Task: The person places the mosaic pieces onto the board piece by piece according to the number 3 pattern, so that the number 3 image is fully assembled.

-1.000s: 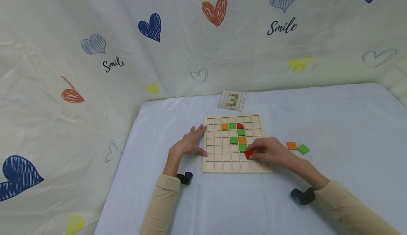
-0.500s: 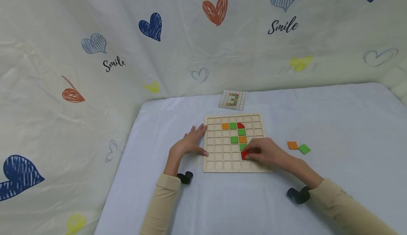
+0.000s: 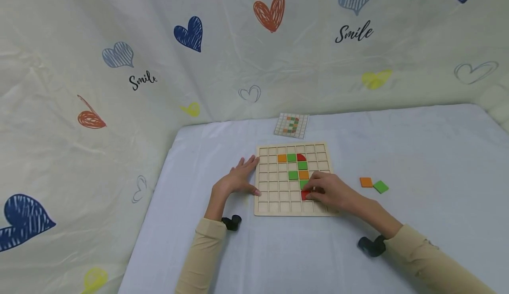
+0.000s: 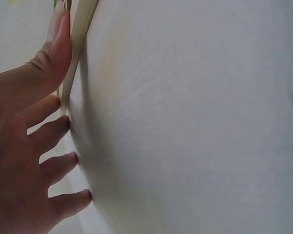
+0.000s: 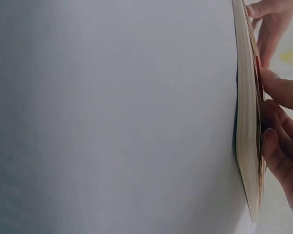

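Observation:
A wooden grid board [image 3: 274, 196] lies on the white cloth in the head view. My left hand [image 3: 234, 180] has its fingers spread, with thumb and fingertips at the board's left edge. Near the lower right of the grid, my right hand [image 3: 332, 190] pinches a red tile [image 3: 304, 195] between thumb and index finger; the fingers partly hide it. The red tile sits over a cell just below a green tile [image 3: 303, 183]. Above run an orange tile [image 3: 303, 175], several green ones and a rounded red tile [image 3: 301, 157].
Right of the board lie a loose orange tile [image 3: 366, 182] and a loose green tile [image 3: 380, 186]. Behind the board is a card [image 3: 291, 125] printed with a coloured grid pattern. A heart-printed curtain [image 3: 222, 64] hangs along the table's back and left.
My right hand has moved slightly left with the red tile, bringing it from a tilted position into line with the cell below the green tile. The left hand stays put.

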Tool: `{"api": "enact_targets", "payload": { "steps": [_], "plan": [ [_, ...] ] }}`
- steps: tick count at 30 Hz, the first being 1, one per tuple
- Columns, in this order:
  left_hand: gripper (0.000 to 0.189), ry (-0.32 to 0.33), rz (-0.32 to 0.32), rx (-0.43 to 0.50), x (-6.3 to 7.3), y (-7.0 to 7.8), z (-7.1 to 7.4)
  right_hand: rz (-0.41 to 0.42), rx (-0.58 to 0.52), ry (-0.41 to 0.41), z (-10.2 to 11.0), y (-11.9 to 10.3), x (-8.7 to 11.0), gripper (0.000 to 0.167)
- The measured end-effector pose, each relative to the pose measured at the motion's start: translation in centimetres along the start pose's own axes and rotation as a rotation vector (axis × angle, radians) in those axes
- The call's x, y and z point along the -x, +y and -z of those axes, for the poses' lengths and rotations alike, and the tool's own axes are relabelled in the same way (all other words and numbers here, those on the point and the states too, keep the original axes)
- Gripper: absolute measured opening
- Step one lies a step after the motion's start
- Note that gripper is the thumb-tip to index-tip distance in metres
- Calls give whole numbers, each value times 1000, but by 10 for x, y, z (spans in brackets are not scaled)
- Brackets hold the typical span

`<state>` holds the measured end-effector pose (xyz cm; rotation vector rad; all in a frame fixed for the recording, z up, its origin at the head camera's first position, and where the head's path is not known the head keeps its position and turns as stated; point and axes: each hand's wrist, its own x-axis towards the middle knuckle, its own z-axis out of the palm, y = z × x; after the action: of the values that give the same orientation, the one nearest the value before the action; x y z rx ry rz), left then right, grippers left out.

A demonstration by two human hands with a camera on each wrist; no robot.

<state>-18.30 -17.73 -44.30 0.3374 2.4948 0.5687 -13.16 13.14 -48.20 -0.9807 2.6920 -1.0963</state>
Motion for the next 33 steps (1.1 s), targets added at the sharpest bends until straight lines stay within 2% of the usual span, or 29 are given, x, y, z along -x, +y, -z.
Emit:
{"api": "enact_targets", "payload": {
  "steps": [7, 15, 22, 27, 33],
  "plan": [
    [112, -1, 1, 0, 0, 1, 0, 2, 3, 9, -1, -1, 1, 14],
    [111, -6, -2, -29, 3, 2, 0, 127, 10, 112, 2, 4, 6, 20],
    [112, -6, 1, -44, -2, -1, -3, 50, 51, 132, 15, 6, 17, 21],
    [115, -1, 10, -48, -9, -8, -6, 19, 80, 193, 25, 11, 28, 22],
    [117, 1, 14, -32, -15, -13, -8, -7, 171, 256, 35, 23, 44, 30]
  ]
}}
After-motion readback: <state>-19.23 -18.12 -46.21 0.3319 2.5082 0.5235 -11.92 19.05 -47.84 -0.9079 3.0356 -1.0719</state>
